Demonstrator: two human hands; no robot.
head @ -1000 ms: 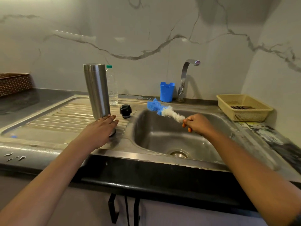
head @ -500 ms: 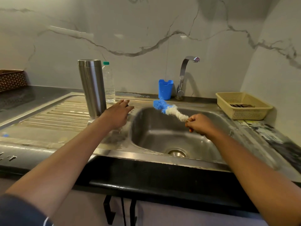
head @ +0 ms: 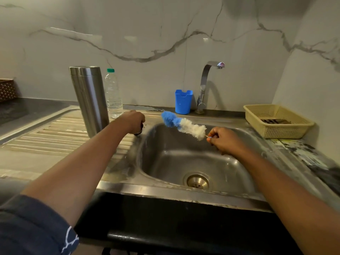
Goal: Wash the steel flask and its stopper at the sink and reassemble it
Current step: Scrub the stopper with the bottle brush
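The tall steel flask [head: 89, 100] stands upright and uncapped on the ribbed draining board [head: 55, 133], left of the sink basin [head: 193, 159]. My left hand [head: 133, 121] is closed over the black stopper [head: 138, 133] at the basin's left rim; only the stopper's lower edge shows under my fingers. My right hand [head: 223, 139] grips the thin handle of a blue-and-white bottle brush [head: 183, 125], held over the basin with its blue tip pointing left and up.
A clear plastic water bottle [head: 113, 94] stands behind the flask. A blue cup [head: 183, 101] and the tap [head: 206, 83] are at the back of the sink. A cream plastic basket [head: 276, 120] sits on the right counter, a woven basket [head: 6, 89] far left.
My left hand left the flask's base, moved right and closed over the stopper. The brush stays over the basin in my right hand, nearly still.
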